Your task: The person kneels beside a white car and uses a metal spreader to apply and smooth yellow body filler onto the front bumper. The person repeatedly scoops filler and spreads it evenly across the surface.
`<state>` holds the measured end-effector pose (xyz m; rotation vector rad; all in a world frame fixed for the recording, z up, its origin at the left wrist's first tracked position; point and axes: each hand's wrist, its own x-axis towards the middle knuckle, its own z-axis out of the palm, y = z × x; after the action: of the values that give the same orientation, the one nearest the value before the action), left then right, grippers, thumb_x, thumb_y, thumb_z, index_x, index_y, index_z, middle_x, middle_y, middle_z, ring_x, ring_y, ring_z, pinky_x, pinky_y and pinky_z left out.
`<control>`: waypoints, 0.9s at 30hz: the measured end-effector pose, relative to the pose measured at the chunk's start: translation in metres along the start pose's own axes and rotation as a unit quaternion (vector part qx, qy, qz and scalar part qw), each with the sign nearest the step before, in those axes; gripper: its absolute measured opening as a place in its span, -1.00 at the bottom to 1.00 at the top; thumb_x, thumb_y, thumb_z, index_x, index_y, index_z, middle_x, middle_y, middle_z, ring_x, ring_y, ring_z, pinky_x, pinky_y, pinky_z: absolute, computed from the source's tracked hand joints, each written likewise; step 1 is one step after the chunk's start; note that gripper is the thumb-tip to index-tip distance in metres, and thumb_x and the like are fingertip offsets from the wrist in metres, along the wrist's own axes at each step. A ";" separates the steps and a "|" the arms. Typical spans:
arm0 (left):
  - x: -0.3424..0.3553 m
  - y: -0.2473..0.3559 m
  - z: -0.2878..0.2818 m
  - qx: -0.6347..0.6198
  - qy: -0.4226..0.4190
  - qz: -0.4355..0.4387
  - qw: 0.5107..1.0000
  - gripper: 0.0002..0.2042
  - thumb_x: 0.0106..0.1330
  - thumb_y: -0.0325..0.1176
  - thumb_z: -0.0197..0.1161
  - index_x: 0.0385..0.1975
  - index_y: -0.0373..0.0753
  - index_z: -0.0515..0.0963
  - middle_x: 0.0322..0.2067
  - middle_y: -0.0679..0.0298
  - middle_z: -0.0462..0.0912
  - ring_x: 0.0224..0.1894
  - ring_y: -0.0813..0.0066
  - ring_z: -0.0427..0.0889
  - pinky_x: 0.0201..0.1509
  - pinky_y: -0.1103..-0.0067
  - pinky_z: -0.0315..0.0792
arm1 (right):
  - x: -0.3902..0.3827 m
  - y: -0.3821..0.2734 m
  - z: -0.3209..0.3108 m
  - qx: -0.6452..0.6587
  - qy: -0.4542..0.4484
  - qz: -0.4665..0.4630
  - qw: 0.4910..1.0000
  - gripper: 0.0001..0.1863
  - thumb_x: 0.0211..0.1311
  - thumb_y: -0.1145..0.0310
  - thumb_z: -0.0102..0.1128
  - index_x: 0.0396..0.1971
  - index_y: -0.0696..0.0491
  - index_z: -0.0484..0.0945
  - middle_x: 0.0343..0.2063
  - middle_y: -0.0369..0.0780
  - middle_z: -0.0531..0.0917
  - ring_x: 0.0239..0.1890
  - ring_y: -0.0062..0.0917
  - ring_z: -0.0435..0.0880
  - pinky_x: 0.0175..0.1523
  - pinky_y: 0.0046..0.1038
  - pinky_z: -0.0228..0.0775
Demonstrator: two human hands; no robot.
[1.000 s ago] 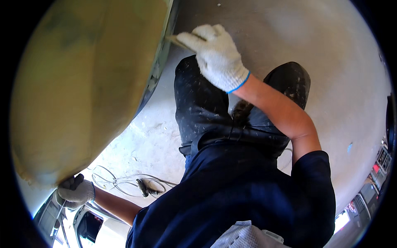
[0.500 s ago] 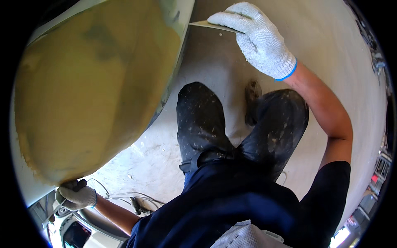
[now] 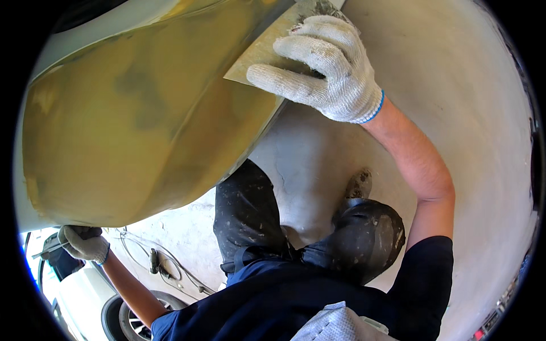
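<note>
Yellow-brown coated panel [image 3: 114,142], flat spreader [image 3: 250,63] across its edge

The gloved right hand [image 3: 327,71] is partly closed on the spreader, at least 3 digits splayed over its face, probably so the thin sheet lies flat and evenly backed. The sheet overlaps the panel's right edge, likely touching. The left hand [image 3: 84,243] curls around a thin grey strip [image 3: 48,250] beside the panel's lower edge; whether it also steadies the panel cannot be told.

Our right glove [image 3: 335,74]: knitted cloth, matt, rough. Under its fingers we see spreader [image 3: 259,57]: smooth, dull, smeared, material unclear. Left of fingertips, panel [image 3: 114,142]: smooth coated finish, soft sheen, duller in places. Below fingers, our trousers [image 3: 244,204]: spattered, slightly glossy; floor [image 3: 310,153] smooth, matt.
</note>
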<state>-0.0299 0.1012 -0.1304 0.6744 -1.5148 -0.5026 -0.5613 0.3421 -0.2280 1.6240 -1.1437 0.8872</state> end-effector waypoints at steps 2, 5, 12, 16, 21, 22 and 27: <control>0.003 -0.008 -0.009 -0.004 0.013 0.003 1.000 -0.86 0.43 -0.33 0.24 -0.37 -0.21 0.59 -0.64 0.33 0.52 -0.72 0.63 0.39 -0.71 0.67 0.24 | 0.003 0.005 0.003 0.005 -0.004 -0.018 1.000 -0.41 0.01 0.29 0.42 0.08 -0.61 0.68 -0.05 -0.46 0.51 0.00 -0.44 0.53 0.14 -0.26 0.53; 0.000 -0.004 -0.010 0.015 0.025 -0.026 0.999 -0.87 0.39 -0.33 0.27 -0.40 -0.19 0.59 -0.63 0.36 0.51 -0.69 0.62 0.39 -0.67 0.65 0.25 | -0.009 0.005 0.029 0.010 0.041 -0.010 0.999 -0.41 0.03 0.29 0.42 0.09 -0.62 0.67 -0.02 -0.45 0.47 0.02 -0.46 0.49 0.15 -0.26 0.53; -0.003 -0.009 -0.001 0.053 0.053 0.011 0.997 -0.87 0.40 -0.32 0.24 -0.42 -0.14 0.57 -0.65 0.42 0.43 -0.72 0.63 0.30 -0.70 0.64 0.19 | -0.027 -0.010 0.023 0.065 0.004 0.020 0.998 -0.42 0.03 0.25 0.45 0.09 -0.63 0.67 0.00 -0.43 0.45 0.06 -0.44 0.46 0.19 -0.25 0.51; -0.001 -0.015 -0.008 0.048 0.068 0.008 0.996 -0.88 0.40 -0.32 0.23 -0.39 -0.15 0.57 -0.63 0.40 0.46 -0.72 0.63 0.32 -0.70 0.63 0.21 | -0.006 -0.004 0.026 0.049 0.023 -0.001 0.999 -0.46 -0.06 0.29 0.56 -0.01 -0.54 0.75 -0.02 -0.39 0.50 0.03 -0.39 0.50 0.19 -0.23 0.50; -0.008 -0.002 0.015 0.042 0.088 -0.014 0.995 -0.89 0.41 -0.32 0.24 -0.35 -0.17 0.61 -0.60 0.36 0.55 -0.72 0.60 0.40 -0.70 0.62 0.25 | -0.021 -0.015 0.045 0.022 0.032 0.022 0.999 -0.37 0.06 0.27 0.45 0.14 -0.67 0.62 -0.01 -0.45 0.41 0.09 -0.46 0.41 0.24 -0.26 0.44; -0.005 -0.005 0.008 0.049 0.088 -0.017 0.995 -0.89 0.41 -0.32 0.25 -0.35 -0.18 0.61 -0.59 0.35 0.56 -0.71 0.59 0.41 -0.69 0.62 0.26 | -0.027 -0.019 0.047 0.030 0.031 0.027 0.999 -0.37 0.06 0.26 0.45 0.14 -0.67 0.60 -0.01 -0.45 0.40 0.08 -0.46 0.40 0.24 -0.26 0.43; 0.000 -0.016 -0.013 0.043 0.061 -0.004 0.997 -0.86 0.41 -0.31 0.24 -0.37 -0.20 0.63 -0.57 0.34 0.59 -0.70 0.57 0.43 -0.68 0.61 0.29 | -0.062 -0.042 0.043 0.071 -0.023 0.042 0.996 -0.36 0.08 0.26 0.45 0.15 -0.67 0.55 -0.01 -0.44 0.38 0.08 -0.49 0.36 0.23 -0.25 0.42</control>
<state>-0.0149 0.0906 -0.1408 0.7645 -1.4251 -0.3967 -0.5381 0.3244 -0.3091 1.7289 -1.2128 1.0096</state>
